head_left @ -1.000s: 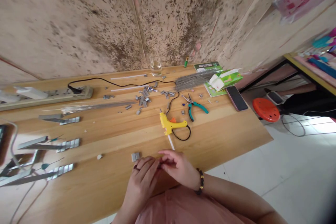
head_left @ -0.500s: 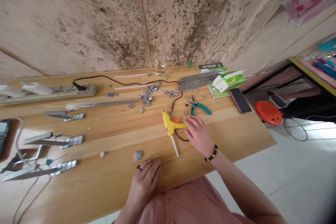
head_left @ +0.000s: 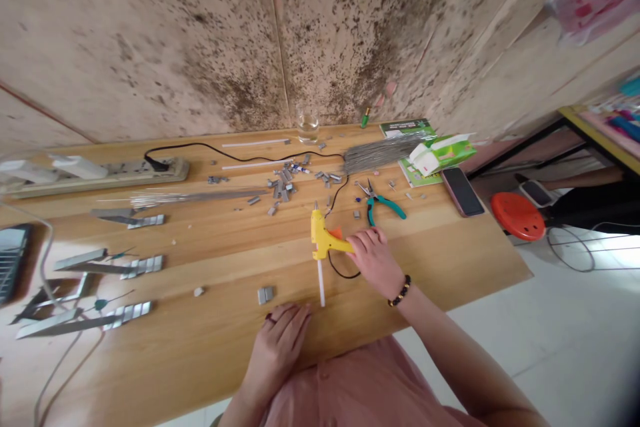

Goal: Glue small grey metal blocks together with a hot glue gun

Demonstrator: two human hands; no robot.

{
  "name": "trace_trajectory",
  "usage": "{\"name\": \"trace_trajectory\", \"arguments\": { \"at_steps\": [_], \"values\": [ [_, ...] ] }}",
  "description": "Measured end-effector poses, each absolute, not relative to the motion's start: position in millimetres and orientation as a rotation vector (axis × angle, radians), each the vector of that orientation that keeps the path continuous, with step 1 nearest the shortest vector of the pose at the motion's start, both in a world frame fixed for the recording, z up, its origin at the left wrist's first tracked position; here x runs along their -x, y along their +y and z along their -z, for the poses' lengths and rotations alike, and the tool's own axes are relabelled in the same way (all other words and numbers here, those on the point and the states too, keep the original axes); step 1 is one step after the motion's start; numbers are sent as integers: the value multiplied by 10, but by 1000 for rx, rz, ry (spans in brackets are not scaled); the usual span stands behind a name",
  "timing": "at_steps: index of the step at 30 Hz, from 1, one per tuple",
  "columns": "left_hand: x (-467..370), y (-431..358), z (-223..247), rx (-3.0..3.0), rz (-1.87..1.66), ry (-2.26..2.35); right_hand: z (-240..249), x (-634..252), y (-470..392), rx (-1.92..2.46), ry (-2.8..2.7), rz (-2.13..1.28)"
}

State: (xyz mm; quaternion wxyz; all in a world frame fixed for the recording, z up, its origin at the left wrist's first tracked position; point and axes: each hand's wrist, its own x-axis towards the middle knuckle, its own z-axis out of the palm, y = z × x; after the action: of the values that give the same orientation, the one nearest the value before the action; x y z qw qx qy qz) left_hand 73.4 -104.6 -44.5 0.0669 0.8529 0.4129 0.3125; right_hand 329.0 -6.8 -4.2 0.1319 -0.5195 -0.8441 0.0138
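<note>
My right hand (head_left: 374, 260) is closed round the handle end of a yellow glue gun (head_left: 321, 235), whose nozzle points toward the wall. A white glue stick (head_left: 321, 283) sticks out of its rear toward me. My left hand (head_left: 283, 340) rests on the table's near edge, fingers together and slightly curled; whether anything is under them is hidden. Just beyond it lies a small grey block pair (head_left: 265, 295). Teal-handled pliers (head_left: 381, 201) lie open past my right hand. Small grey pieces (head_left: 283, 185) are heaped farther back.
A power strip (head_left: 125, 173) is at the back left, with folded metal strips (head_left: 143, 267) nearer. A glass (head_left: 308, 128) stands by the wall. At right are a wire bundle (head_left: 380, 152), tissue pack (head_left: 445, 153) and phone (head_left: 463, 192). A red stool (head_left: 517, 215) stands beyond the table.
The glue gun has turned slightly in my right hand, and its glue stick now points more directly toward me. The whole view has shifted a little. My left hand stays at the table's near edge.
</note>
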Motion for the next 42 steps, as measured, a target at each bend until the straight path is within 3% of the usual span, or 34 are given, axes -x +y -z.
{"name": "trace_trajectory", "arguments": {
  "at_steps": [7,19,42],
  "values": [
    [-719,-1054,443,-2589,-957,1236,35,-3176,-142,1397,-2302,-211],
    [-785,-1038,400,-2526,-998,1205,-136,-3609,-401,1287,-1491,-986],
    [-1510,-522,86,-2521,-842,915,-11,-3741,-629,1418,-1526,-1069]
  ]
}}
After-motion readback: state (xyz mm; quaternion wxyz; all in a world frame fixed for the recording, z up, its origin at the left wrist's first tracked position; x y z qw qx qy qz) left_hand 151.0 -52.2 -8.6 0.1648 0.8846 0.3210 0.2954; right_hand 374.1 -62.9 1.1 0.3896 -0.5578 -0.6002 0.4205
